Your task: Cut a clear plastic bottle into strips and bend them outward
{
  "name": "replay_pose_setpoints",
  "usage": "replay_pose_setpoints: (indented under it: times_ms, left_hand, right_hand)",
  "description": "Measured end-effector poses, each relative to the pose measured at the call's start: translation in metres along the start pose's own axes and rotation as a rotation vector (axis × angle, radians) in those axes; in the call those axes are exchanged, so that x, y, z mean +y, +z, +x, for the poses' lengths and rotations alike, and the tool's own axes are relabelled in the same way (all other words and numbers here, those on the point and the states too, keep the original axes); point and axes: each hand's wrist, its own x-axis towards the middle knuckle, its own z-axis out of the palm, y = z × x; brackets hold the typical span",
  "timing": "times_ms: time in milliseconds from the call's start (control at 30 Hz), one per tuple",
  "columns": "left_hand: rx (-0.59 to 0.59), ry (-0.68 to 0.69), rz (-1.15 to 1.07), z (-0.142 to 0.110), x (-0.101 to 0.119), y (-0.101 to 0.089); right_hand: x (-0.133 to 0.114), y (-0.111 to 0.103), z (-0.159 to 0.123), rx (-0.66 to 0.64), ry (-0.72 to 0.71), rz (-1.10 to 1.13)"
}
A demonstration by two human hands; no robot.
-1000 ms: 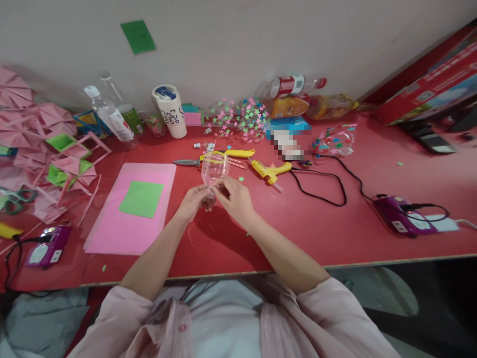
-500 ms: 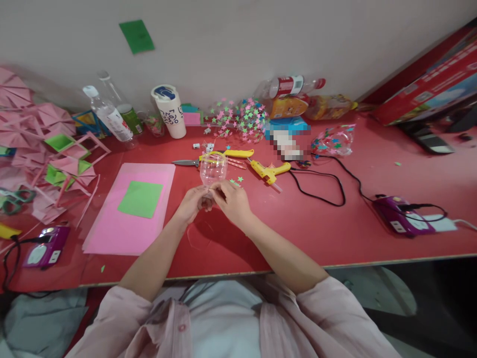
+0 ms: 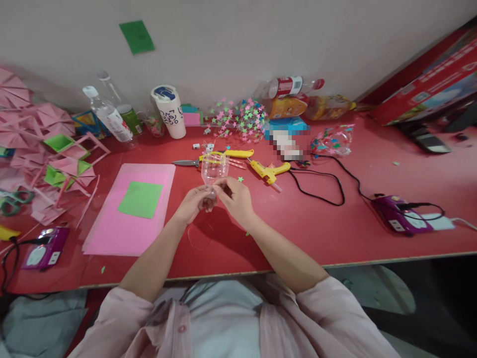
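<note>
A clear plastic bottle piece [image 3: 215, 169], cup-shaped with its wide cut end facing away from me, is held over the middle of the table. Around its narrow end, my left hand [image 3: 196, 203] is closed with the fingers curled underneath. My right hand [image 3: 234, 199] pinches at that same narrow end with thumb and forefinger; anything tiny between the fingertips cannot be made out. Just beyond the piece lie yellow-handled scissors [image 3: 187, 162] and a yellow utility knife [image 3: 240, 153]. A yellow glue gun [image 3: 269, 171] rests to the right, and a small green star [image 3: 240, 179] lies near my right hand.
Pink paper sheets [image 3: 106, 226] with a green square [image 3: 140, 200] on top lie left. A white tumbler [image 3: 170, 113], a plastic bottle [image 3: 112, 119] and star-covered clear pieces [image 3: 251, 120] stand along the wall. A black cord [image 3: 341, 191] runs to a purple power strip [image 3: 402, 215].
Both hands shifted slightly left and then back right with the bottle piece. My right hand dipped toward the left hand and rose again, covering some green stars on the table. The grip stays similar.
</note>
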Motion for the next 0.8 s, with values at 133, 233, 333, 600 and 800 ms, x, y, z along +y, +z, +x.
replay_pose_setpoints:
  times_ms: [133,233,333,600,800]
  left_hand:
    - [0.02,0.022,-0.017,0.0007,-0.0008,-0.0007]
    - [0.034,0.039,-0.038,0.0008,-0.0005,-0.0001]
    - [0.043,0.049,-0.067,0.0008,-0.0005,0.0006]
    - [0.076,0.042,-0.136,0.0032,-0.0037,-0.0047]
    - [0.063,0.031,-0.138,0.0036,-0.0046,-0.0059]
  right_hand:
    - [0.0034,0.0014,-0.001,0.005,-0.045,-0.068]
    - [0.0052,0.002,-0.0018,0.011,-0.066,-0.094]
    - [0.0056,0.0023,-0.0022,0.024,-0.101,-0.113]
    - [0.0043,-0.0002,-0.0002,0.062,-0.068,-0.057]
    - [0.0054,-0.0007,0.0008,0.068,-0.112,-0.066]
